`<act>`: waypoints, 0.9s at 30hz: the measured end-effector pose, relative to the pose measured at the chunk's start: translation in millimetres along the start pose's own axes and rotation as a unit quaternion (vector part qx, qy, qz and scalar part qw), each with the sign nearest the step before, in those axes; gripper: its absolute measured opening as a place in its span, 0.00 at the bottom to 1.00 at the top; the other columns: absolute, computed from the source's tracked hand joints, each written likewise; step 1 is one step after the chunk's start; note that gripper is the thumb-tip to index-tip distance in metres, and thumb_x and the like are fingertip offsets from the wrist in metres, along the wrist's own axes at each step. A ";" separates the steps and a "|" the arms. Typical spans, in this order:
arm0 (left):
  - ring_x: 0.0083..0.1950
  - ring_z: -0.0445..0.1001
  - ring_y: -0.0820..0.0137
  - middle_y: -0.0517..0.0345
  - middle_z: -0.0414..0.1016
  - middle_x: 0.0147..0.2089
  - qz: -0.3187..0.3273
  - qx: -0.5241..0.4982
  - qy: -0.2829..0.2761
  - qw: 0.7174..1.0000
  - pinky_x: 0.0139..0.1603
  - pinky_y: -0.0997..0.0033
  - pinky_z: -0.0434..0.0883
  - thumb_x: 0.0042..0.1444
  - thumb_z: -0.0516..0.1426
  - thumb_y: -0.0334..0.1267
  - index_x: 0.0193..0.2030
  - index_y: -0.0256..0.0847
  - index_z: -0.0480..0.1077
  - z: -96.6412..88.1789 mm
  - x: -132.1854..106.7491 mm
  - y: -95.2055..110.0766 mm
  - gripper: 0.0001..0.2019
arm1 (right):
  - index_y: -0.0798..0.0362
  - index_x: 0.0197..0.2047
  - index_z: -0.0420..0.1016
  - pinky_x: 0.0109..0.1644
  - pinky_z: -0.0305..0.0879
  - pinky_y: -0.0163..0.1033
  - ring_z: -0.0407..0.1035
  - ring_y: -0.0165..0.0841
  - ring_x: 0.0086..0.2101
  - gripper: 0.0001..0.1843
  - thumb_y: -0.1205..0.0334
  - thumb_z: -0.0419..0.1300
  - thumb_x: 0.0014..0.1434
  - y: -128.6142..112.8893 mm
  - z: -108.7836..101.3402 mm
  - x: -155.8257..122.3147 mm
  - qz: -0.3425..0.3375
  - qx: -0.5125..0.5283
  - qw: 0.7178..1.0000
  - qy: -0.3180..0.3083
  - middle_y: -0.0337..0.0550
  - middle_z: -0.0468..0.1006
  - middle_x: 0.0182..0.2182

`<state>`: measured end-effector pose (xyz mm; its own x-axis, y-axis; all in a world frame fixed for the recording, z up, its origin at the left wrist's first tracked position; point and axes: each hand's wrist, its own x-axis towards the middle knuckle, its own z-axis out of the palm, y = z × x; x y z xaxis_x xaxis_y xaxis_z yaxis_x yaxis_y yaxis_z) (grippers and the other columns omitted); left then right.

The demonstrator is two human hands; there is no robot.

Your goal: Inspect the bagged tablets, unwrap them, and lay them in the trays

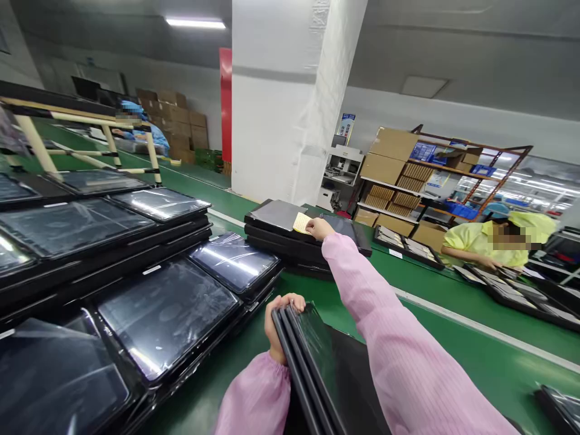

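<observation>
My left hand [277, 326] is closed round the top edge of a pile of black trays [317, 368] held upright against me, low in the middle of the view. My right arm in a pink sleeve reaches far forward. My right hand [318, 228] pinches a small yellow pad [302, 222] that lies on a stack of black trays [290, 241] on the green belt. A grey tablet [278, 214] lies face down in that stack's top tray, just left of the pad.
Stacked black trays of wrapped tablets [167, 314] fill the left side. A green conveyor [453, 326] runs to the right, with more trays [408, 246] along it. A co-worker in yellow [489, 241] leans over the belt. A white pillar [290, 103] and shelves of boxes [408, 175] stand behind.
</observation>
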<state>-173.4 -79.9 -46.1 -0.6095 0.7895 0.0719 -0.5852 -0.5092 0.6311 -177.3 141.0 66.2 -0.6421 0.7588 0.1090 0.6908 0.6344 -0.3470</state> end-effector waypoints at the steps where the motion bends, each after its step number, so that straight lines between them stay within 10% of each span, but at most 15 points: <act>1: 0.25 0.63 0.67 0.55 0.60 0.17 -0.008 0.000 0.000 1.000 0.33 0.63 0.65 0.43 0.56 0.54 0.12 0.41 0.65 -0.3 0.2 -0.1 0.20 | 0.52 0.56 0.73 0.52 0.74 0.50 0.74 0.39 0.49 0.16 0.56 0.61 0.69 0.6 2.5 3.6 -0.001 -0.019 1.000 -0.005 0.48 0.75 0.55; 27: 0.26 0.64 0.67 0.55 0.62 0.18 -0.061 0.004 -0.022 0.998 0.35 0.63 0.65 0.42 0.56 0.58 0.11 0.42 0.67 11.0 0.9 -2.0 0.22 | 0.53 0.57 0.73 0.54 0.73 0.52 0.73 0.40 0.51 0.16 0.56 0.61 0.68 -8.3 14.2 16.4 0.005 -0.153 0.988 -0.016 0.48 0.75 0.55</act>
<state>-166.9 -74.4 -38.9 -0.5099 0.8598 0.0283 -0.6490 -0.4061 0.6434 -198.3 146.1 57.7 -0.6416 0.7634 0.0751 0.7622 0.6455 -0.0498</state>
